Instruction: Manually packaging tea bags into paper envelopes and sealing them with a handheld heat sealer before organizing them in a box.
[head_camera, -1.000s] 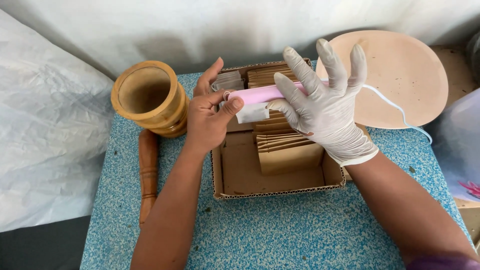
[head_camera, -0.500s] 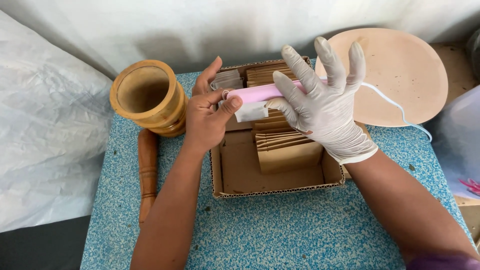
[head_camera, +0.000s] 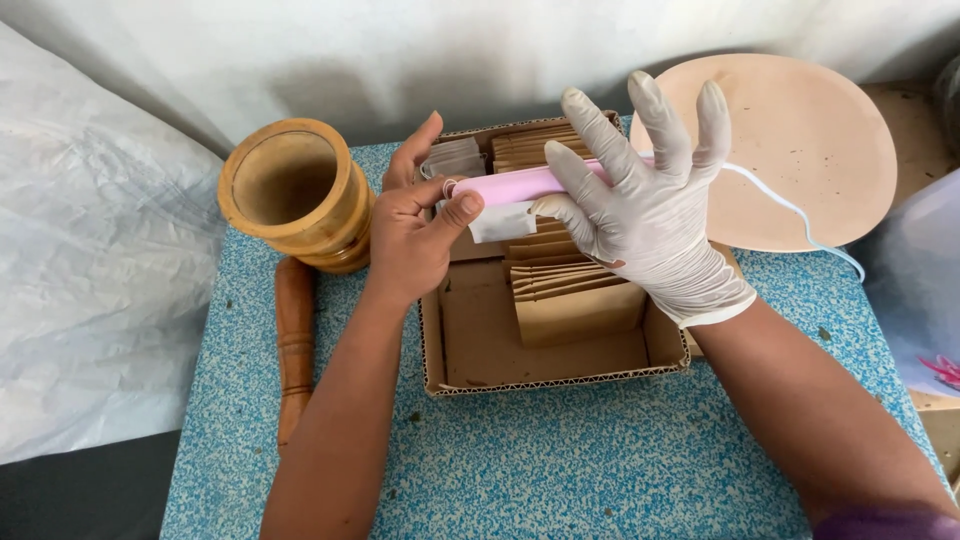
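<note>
We see an open, shallow cardboard box (head_camera: 480, 345) on the speckled blue bench (head_camera: 560, 470), its near half bare. Inside, towards the far right, brown paper envelopes (head_camera: 575, 290) stand in an overlapping row. A small white pouch (head_camera: 503, 222) hangs above them, and greyish packets (head_camera: 455, 158) sit in the far left corner.

Lighting even and soft, daylight quality, moderately bright. No glare. A diffuse shadow lies on the white wall (head_camera: 420, 60) behind the wooden mortar (head_camera: 295, 195); faint shadows sit inside the cardboard box (head_camera: 545, 345). Focus sharp across the blue speckled desk (head_camera: 600, 450). The gloved hand (head_camera: 650, 220) shows no motion blur. Slight wide-angle stretching at the edges
</note>
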